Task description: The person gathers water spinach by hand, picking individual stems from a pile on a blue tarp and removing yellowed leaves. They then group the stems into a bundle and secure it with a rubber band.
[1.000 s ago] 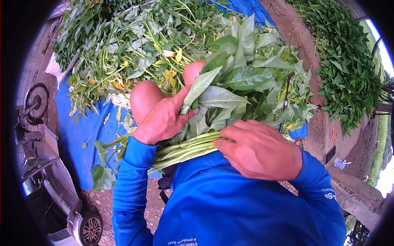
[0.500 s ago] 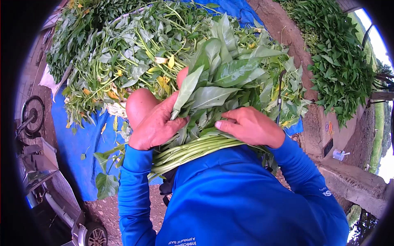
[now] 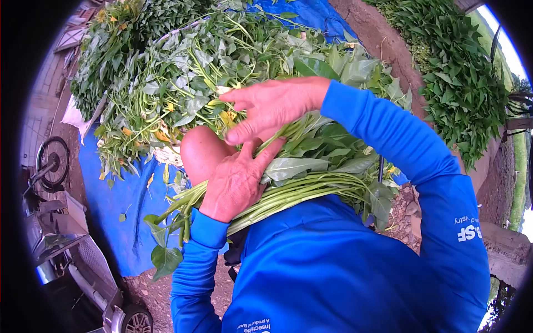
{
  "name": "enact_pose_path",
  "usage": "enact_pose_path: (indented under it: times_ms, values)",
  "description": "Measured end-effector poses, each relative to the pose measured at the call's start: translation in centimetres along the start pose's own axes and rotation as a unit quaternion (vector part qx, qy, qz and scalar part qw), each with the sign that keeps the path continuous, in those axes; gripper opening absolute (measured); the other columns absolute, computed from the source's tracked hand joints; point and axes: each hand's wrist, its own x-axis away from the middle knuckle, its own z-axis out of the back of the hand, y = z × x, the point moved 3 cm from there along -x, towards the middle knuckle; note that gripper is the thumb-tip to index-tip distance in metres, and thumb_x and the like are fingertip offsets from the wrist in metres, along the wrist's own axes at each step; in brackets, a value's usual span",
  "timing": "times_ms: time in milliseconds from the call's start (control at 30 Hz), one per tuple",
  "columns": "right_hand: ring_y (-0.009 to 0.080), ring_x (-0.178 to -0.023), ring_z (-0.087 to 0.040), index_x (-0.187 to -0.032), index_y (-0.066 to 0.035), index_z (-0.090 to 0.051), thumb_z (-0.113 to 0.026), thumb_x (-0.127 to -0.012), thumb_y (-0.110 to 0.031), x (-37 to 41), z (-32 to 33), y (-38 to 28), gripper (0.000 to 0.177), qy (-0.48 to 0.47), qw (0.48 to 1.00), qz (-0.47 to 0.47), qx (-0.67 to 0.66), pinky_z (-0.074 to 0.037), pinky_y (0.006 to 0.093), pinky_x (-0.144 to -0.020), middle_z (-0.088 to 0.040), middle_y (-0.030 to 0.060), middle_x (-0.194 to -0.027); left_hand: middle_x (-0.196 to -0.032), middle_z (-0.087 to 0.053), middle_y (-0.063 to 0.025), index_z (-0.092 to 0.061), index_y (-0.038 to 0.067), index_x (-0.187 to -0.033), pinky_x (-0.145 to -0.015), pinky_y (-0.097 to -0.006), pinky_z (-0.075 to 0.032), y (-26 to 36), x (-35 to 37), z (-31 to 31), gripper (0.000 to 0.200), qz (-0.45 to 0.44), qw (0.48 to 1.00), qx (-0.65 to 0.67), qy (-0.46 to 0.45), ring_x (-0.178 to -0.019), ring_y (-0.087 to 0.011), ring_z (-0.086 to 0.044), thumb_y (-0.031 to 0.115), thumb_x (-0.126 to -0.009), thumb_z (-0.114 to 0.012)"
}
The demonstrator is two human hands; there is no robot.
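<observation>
A bundle of leafy green stems that looks like water spinach (image 3: pixel 316 188) lies across the person's lap, stems and leaves mixed. My left hand (image 3: pixel 236 183) presses down on the left part of the bundle, two digits stretched over the leaves and the others partly hidden in the greens. Cut stem ends poke out to the left of it. Just above, my right hand (image 3: pixel 272 105) reaches across the bundle with fingers apart, near a bare knee (image 3: pixel 202 152); it grips nothing that I can see.
A large heap of loose greens (image 3: pixel 161 83) with some yellow leaves lies ahead on a blue tarp (image 3: pixel 105 205). More greens (image 3: pixel 455 77) are stacked at the right. A wheel (image 3: pixel 53 161) and a metal vehicle part (image 3: pixel 83 255) stand at the left.
My right hand has swung up and left from the bundle's right side to above the left hand. My left hand has shifted right and down onto the stems. Upright leaves now lie lower.
</observation>
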Motion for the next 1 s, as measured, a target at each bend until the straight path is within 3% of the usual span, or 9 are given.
enact_pose_path:
  times_ms: [167,300,433,567,600,700,833,867,1000]
  values:
    - [0.0424,-0.136,-0.061,-0.165,0.003,-0.036,-0.090,-0.077,-0.052,-0.5,-4.7,3.3,0.116,-0.144,0.985,0.004,0.098,-0.047,0.0503,-0.116,-0.062,0.0257,-0.150,-0.142,-0.057,-0.0281,-0.032,0.001,-0.161,-0.106,-0.0501,-0.054,-1.1,0.8,2.5,0.112,0.028,0.976,0.206,0.062,-0.127,-0.0467,-0.063,0.025,-0.071,-0.095]
    - [0.0435,-0.130,-0.065,-0.159,0.001,-0.044,-0.088,-0.076,-0.034,0.7,-5.4,1.9,0.101,-0.107,0.979,-0.063,0.161,-0.050,0.0521,-0.108,-0.064,0.0214,-0.147,-0.156,-0.048,-0.0351,-0.021,0.000,-0.170,-0.117,-0.0446,-0.047,-4.9,3.6,5.5,0.133,0.140,0.864,0.481,0.047,-0.146,-0.0434,-0.053,0.038,-0.071,-0.101]
    - [0.0391,-0.131,-0.063,-0.155,-0.002,-0.048,-0.085,-0.080,-0.027,2.8,-7.3,1.7,0.088,0.017,0.962,-0.004,0.272,-0.050,0.0512,-0.106,-0.067,0.0155,-0.142,-0.135,-0.067,-0.0288,-0.051,-0.001,-0.156,-0.113,-0.0530,-0.048,-4.9,4.2,3.0,0.098,0.169,0.916,0.358,-0.072,-0.135,-0.0426,-0.062,0.043,-0.080,-0.095]
    - [0.0384,-0.132,-0.062,-0.163,0.001,-0.040,-0.086,-0.083,-0.036,3.9,-6.2,2.7,0.100,-0.044,0.975,0.050,0.212,-0.045,0.0464,-0.117,-0.063,0.0255,-0.145,-0.128,-0.072,-0.0238,-0.062,0.003,-0.143,-0.104,-0.0507,-0.050,-2.8,4.6,1.7,0.058,0.147,0.984,0.089,-0.038,-0.120,-0.0438,-0.067,0.033,-0.096,-0.079]
    - [0.0436,-0.150,-0.049,-0.168,0.007,-0.028,-0.083,-0.086,-0.051,3.3,-4.5,2.2,0.114,-0.137,0.986,0.038,0.091,-0.038,0.0459,-0.126,-0.050,0.0346,-0.158,-0.128,-0.073,-0.0204,-0.062,0.006,-0.143,-0.100,-0.0537,-0.050,-2.3,4.5,2.1,0.052,0.135,0.988,0.065,-0.034,-0.116,-0.0434,-0.068,0.028,-0.098,-0.076]
    - [0.0442,-0.151,-0.047,-0.167,0.012,-0.023,-0.080,-0.090,-0.057,-0.4,-2.1,1.1,0.118,-0.032,0.992,-0.050,-0.107,-0.039,0.0418,-0.125,-0.045,0.0357,-0.162,-0.127,-0.074,-0.0191,-0.063,0.008,-0.144,-0.100,-0.0557,-0.049,-2.0,4.7,1.6,0.054,0.135,0.990,0.038,-0.007,-0.114,-0.0428,-0.068,0.029,-0.096,-0.077]
    - [0.0399,-0.138,-0.062,-0.167,0.010,-0.028,-0.070,-0.098,-0.059,-3.1,-8.4,2.7,0.106,-0.112,0.971,0.135,0.162,-0.053,0.0456,-0.111,-0.058,0.0361,-0.149,-0.123,-0.074,-0.0173,-0.065,0.009,-0.142,-0.101,-0.0561,-0.048,-2.1,5.2,1.4,0.053,0.146,0.988,0.044,0.007,-0.117,-0.0428,-0.066,0.030,-0.095,-0.078]
    - [0.0404,-0.123,-0.069,-0.161,0.008,-0.040,-0.074,-0.097,-0.047,-2.8,-9.5,3.6,0.091,-0.144,0.969,0.120,0.160,-0.057,0.0509,-0.096,-0.069,0.0320,-0.132,-0.122,-0.074,-0.0170,-0.065,0.009,-0.141,-0.101,-0.0561,-0.048,-2.2,5.5,1.8,0.054,0.142,0.988,0.060,0.017,-0.117,-0.0428,-0.066,0.031,-0.094,-0.079]
    - [0.0452,-0.106,-0.071,-0.121,0.001,-0.059,-0.080,-0.089,-0.022,0.3,-9.8,-0.1,0.044,-0.057,0.963,0.019,0.263,-0.054,0.0552,-0.091,-0.072,0.0241,-0.110,-0.124,-0.074,-0.0163,-0.063,0.003,-0.144,-0.110,-0.0464,-0.047,-3.3,8.0,2.7,0.057,0.156,0.956,0.246,0.044,-0.121,-0.0356,-0.067,0.025,-0.095,-0.082]
